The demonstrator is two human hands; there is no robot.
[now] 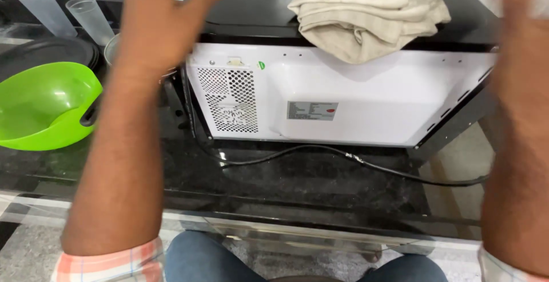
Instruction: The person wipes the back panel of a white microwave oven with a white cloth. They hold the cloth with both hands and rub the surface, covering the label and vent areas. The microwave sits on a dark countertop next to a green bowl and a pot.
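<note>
Now both hands are raised with open grip, holding nothing: the left hand (157, 22) and blurred right hand (523, 42) flank the white microwave back (372, 96) on the bench (320, 182), a beige cloth (366, 13) lying between them.

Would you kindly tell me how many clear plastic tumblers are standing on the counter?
2. One tumbler stands at the far left corner; the second tumbler is just right of it, beside the raised left hand. Others may be hidden behind that arm.
</note>
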